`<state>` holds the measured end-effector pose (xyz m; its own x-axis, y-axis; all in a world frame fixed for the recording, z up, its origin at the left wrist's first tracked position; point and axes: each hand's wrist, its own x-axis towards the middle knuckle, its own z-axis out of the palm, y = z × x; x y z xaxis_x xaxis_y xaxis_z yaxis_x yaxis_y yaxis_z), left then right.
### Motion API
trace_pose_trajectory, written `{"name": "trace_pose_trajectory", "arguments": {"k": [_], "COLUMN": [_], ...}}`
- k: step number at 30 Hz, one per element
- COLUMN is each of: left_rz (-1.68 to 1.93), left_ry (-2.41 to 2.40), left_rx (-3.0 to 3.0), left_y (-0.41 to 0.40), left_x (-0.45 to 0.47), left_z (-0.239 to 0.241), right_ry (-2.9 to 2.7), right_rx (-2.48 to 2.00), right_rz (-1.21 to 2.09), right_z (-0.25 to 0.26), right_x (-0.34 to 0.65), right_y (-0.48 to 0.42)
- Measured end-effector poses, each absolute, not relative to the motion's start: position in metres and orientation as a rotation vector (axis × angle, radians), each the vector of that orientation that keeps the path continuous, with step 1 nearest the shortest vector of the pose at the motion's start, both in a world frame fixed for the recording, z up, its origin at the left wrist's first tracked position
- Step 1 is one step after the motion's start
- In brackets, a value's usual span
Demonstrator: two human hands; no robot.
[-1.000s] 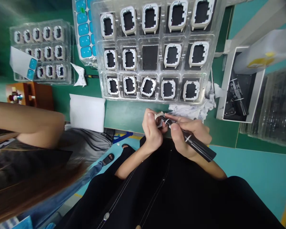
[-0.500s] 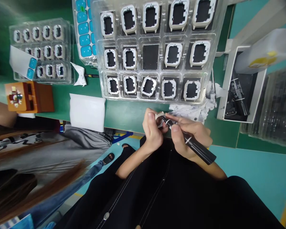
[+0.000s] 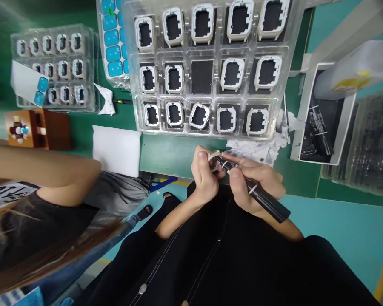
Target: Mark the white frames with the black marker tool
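Observation:
In my left hand (image 3: 205, 174) I grip a small white watch-case frame (image 3: 214, 154) near the table's front edge, its lower part hidden by my fingers. My right hand (image 3: 257, 180) is closed around a black marker pen (image 3: 268, 203), whose tip points into the frame's inner side; whether it touches cannot be made out. Above both hands lies a clear plastic tray (image 3: 207, 135) with similar white frames in its pockets. One frame (image 3: 199, 116) in the front row sits askew, and a middle-row pocket (image 3: 201, 76) shows only its black base.
Crumpled white cloth (image 3: 258, 149) lies right of my hands. Further right, a white box (image 3: 295, 142) holds black markers, beside a white bottle (image 3: 344, 68). A folded white sheet (image 3: 116, 151), an orange fixture (image 3: 54, 129) and another frame tray (image 3: 91, 70) are left, near a co-worker's arm (image 3: 44, 165).
The co-worker's arm at left has swung forward into view above their lap. My two hands, the frame and the marker have stayed almost in place.

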<state>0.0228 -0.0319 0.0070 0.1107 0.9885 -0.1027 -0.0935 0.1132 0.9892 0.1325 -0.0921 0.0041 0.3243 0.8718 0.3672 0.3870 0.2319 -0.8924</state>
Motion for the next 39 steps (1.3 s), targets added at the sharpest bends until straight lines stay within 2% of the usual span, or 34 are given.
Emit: {"name": "trace_pose_trajectory", "arguments": {"k": [4,10,20,24,30,36,39], "left_rz": [1.078,1.051,1.14,1.136,1.111,1.15,1.127], "left_ry": [1.076,1.1,1.103,1.134,1.186,1.17,1.19], "left_rx": [1.052,1.022,0.949,0.943,0.983,1.041,1.048], "left_y": [-0.032,-0.034,-0.033,-0.033,-0.032,-0.033,-0.032], "left_x": [0.022,0.022,0.026,0.025,0.023,0.023,0.022], "left_z": [0.008,0.008,0.01,0.01,0.009,0.005,0.003], "right_ry": [-1.252,-1.119,-1.199,-1.184,-1.23,-1.154,-1.195], "right_rx": [-1.352,-1.363,-1.343,-1.298,-1.291,-1.254,-1.307], "right_rz": [0.528,0.375,0.482,0.386,0.55,0.408,0.437], "right_z": [0.002,-0.001,-0.008,0.005,0.034,0.031,0.029], "right_x": [0.13,0.121,0.123,0.121,0.129,0.123,0.123], "right_y": [-0.091,-0.084,-0.089,-0.082,-0.079,-0.078,-0.079]}}
